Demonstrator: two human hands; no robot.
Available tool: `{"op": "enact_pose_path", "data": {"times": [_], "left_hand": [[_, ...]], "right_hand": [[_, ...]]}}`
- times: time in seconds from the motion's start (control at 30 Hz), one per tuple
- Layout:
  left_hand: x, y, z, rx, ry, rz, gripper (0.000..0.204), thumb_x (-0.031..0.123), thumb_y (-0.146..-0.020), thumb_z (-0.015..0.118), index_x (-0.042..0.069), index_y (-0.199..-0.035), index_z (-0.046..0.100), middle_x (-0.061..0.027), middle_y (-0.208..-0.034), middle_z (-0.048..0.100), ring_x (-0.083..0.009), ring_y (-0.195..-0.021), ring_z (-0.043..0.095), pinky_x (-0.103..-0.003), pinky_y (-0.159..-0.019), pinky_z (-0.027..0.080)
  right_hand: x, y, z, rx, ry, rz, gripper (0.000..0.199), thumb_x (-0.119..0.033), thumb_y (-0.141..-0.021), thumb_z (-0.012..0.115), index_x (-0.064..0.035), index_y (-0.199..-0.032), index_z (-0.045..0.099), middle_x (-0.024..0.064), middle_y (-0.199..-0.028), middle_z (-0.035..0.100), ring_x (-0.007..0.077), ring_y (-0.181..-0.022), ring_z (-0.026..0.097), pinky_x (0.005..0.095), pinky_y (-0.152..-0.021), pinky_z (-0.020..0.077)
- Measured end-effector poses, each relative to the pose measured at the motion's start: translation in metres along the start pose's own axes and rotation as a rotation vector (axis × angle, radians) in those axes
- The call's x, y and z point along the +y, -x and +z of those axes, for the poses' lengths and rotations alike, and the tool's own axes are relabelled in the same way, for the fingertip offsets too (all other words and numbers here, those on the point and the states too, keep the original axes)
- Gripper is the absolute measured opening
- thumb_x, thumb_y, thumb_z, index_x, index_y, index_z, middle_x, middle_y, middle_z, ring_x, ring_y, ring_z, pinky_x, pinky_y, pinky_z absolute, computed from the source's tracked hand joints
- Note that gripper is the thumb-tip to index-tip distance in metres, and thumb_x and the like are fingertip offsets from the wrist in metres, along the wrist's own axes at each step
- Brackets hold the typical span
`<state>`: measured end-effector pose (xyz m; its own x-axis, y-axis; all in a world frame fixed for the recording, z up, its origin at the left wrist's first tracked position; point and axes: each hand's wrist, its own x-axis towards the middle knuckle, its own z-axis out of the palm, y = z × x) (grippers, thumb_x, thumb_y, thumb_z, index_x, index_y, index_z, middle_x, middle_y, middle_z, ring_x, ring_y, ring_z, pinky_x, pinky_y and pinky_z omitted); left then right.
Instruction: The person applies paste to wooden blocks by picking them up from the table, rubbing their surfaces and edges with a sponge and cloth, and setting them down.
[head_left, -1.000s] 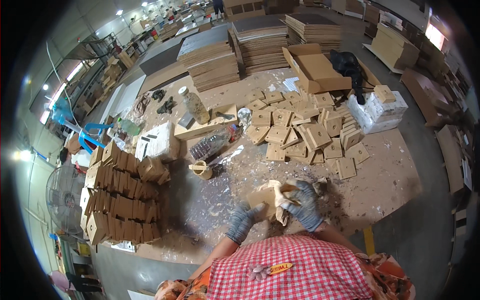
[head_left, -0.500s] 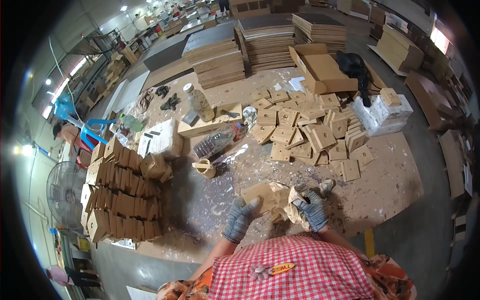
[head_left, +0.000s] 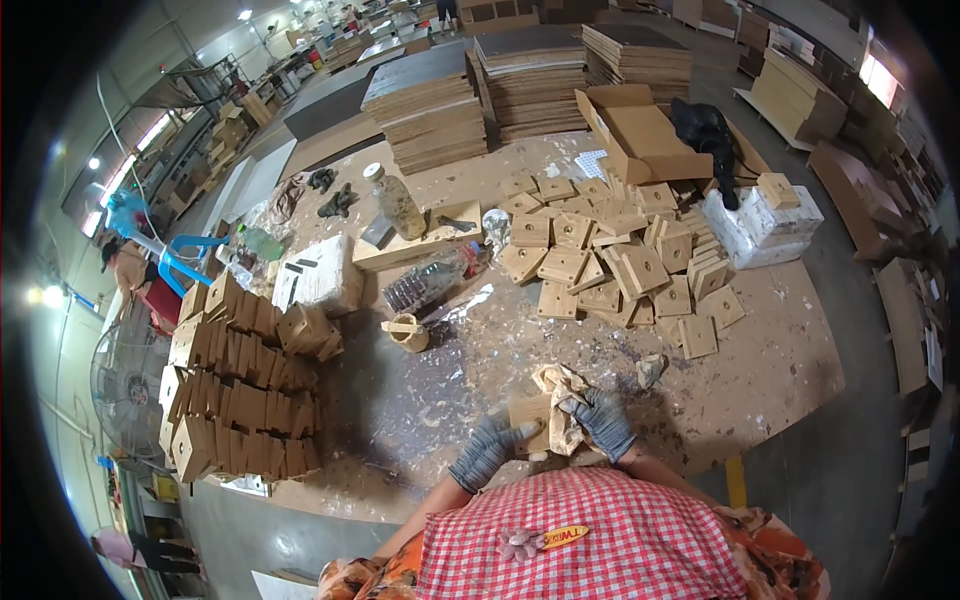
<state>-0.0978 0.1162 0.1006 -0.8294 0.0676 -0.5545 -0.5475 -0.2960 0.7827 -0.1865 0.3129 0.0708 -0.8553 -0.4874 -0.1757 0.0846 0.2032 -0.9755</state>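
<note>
Close to the front of the work table, my left hand (head_left: 490,448), in a grey knit glove, grips the left edge of a flat wooden block (head_left: 528,414). A crumpled cream cloth (head_left: 562,400) is pressed against the block's right side by my gloved right hand (head_left: 600,418), whose fingers are closed round it. The cloth hides much of the block. Beyond my hands lies a loose heap of similar wooden blocks (head_left: 572,232), many with a round hole. A small crumpled lump (head_left: 651,371) rests to the right of my right hand.
Stacked blocks (head_left: 250,380) stand at the left. A small pot with a stick across it (head_left: 408,333), a plastic bottle (head_left: 432,280) and a jar (head_left: 397,205) stand or lie mid-table. A white foam block (head_left: 765,230) and an open cardboard box (head_left: 640,140) sit at the right.
Both hands have drawn nearer to my body with the block and cloth. The block has turned more upright, and the right hand with the cloth has moved left across it.
</note>
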Motion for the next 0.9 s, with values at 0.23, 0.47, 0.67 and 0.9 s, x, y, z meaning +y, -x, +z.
{"op": "enact_pose_path", "data": {"times": [0.23, 0.47, 0.67, 0.9], "left_hand": [[0.031, 0.036, -0.004, 0.084, 0.185, 0.201, 0.057, 0.026, -0.083, 0.072, -0.004, -0.126, 0.048, -0.0114, -0.113, 0.06, -0.0213, -0.1, 0.061, -0.038, -0.085, 0.055], [0.018, 0.038, -0.026, 0.059, 0.416, 0.238, 0.057, 0.027, -0.086, 0.069, -0.001, -0.129, 0.045, -0.0083, -0.121, 0.056, -0.0241, -0.111, 0.057, -0.046, -0.095, 0.05], [0.001, 0.039, -0.019, 0.032, 0.633, 0.281, 0.058, 0.035, -0.087, 0.067, 0.006, -0.133, 0.045, -0.006, -0.123, 0.054, -0.0251, -0.114, 0.054, -0.042, -0.092, 0.049], [-0.024, 0.039, -0.033, -0.624, 1.029, 0.229, 0.037, 0.028, -0.097, 0.045, 0.002, -0.123, 0.051, 0.0027, -0.058, 0.042, -0.0091, -0.049, 0.04, -0.022, -0.045, 0.039]], "right_hand": [[0.05, -0.023, -0.023, 0.286, 0.021, -0.326, 0.015, -0.014, -0.085, 0.066, 0.0, -0.082, 0.064, 0.005, -0.072, 0.062, 0.0123, -0.066, 0.055, 0.0286, -0.061, 0.0465], [0.025, 0.004, -0.02, 0.371, 0.372, -0.194, 0.051, -0.019, -0.087, 0.063, 0.0024, -0.129, 0.045, 0.0177, -0.112, 0.055, 0.0293, -0.104, 0.054, 0.0377, -0.095, 0.0423], [0.015, 0.016, -0.032, 0.477, 0.301, -0.383, 0.033, -0.02, -0.09, 0.058, -0.0006, -0.117, 0.055, 0.015, -0.105, 0.057, 0.0268, -0.102, 0.054, 0.0387, -0.094, 0.0401], [0.052, 0.049, -0.019, -0.266, 0.268, -0.181, 0.037, -0.024, -0.091, 0.059, -0.0008, -0.118, 0.059, 0.0162, -0.109, 0.063, 0.0244, -0.104, 0.059, 0.0349, -0.09, 0.0465]]}}
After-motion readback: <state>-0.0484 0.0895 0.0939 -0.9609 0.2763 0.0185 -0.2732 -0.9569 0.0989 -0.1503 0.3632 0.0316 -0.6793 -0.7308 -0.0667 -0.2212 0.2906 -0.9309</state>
